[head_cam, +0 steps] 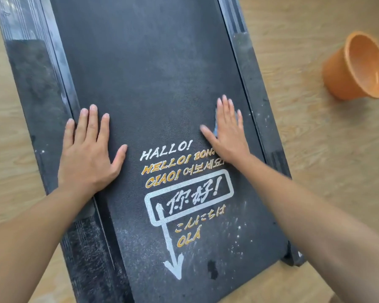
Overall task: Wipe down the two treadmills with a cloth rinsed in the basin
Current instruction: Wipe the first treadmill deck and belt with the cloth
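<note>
A black treadmill belt (153,68) fills the view, dusty, with white and orange greetings printed near its end. My left hand (89,149) lies flat with straight fingers on the belt's left edge, by the side rail. My right hand (225,130) presses flat on the belt's right part, blurred with motion. A small patch of bluish cloth (216,125) shows between its thumb and fingers; most of the cloth is hidden beneath the palm. The orange basin (357,66) stands on the floor to the right.
Light wooden floor (315,136) surrounds the treadmill. The left side rail (33,84) and right side rail (256,84) are black and scuffed. White specks dot the belt near its end at lower right.
</note>
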The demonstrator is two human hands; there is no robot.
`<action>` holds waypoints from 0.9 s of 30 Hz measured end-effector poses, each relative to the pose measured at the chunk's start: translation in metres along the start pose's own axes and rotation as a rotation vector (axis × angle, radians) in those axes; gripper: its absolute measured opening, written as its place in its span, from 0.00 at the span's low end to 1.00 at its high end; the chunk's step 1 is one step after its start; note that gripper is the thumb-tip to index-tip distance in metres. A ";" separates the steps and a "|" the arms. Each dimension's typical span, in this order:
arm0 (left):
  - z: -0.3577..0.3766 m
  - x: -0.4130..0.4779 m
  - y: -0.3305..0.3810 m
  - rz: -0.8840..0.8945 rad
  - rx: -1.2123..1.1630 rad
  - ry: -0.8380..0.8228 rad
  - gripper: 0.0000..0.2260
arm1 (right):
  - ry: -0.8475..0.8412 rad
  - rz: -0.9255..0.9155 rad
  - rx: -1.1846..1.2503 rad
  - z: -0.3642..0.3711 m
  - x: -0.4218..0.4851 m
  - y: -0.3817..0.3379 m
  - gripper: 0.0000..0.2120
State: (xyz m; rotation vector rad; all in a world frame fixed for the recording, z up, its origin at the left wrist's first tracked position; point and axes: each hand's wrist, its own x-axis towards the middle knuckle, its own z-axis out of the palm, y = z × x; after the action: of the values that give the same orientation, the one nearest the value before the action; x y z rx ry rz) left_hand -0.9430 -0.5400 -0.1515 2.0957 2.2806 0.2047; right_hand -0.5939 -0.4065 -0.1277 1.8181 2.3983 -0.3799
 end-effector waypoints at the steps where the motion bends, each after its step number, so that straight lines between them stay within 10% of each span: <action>1: -0.001 0.001 0.001 0.000 -0.004 0.001 0.37 | -0.027 0.023 0.012 0.004 -0.037 0.011 0.43; 6: -0.002 0.002 0.004 -0.008 -0.008 -0.018 0.38 | -0.197 0.097 -0.007 0.020 -0.180 0.047 0.47; 15: 0.000 0.002 -0.001 0.001 0.011 -0.012 0.38 | -0.009 0.048 -0.081 -0.014 0.058 0.029 0.46; 27: 0.003 0.002 0.000 0.001 0.022 0.013 0.38 | -0.066 -0.034 -0.082 0.005 -0.060 0.074 0.45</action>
State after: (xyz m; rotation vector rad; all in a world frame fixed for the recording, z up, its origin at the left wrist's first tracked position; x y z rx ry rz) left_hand -0.9423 -0.5382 -0.1546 2.1124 2.2994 0.1955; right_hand -0.5069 -0.4447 -0.1287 1.7056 2.3668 -0.3337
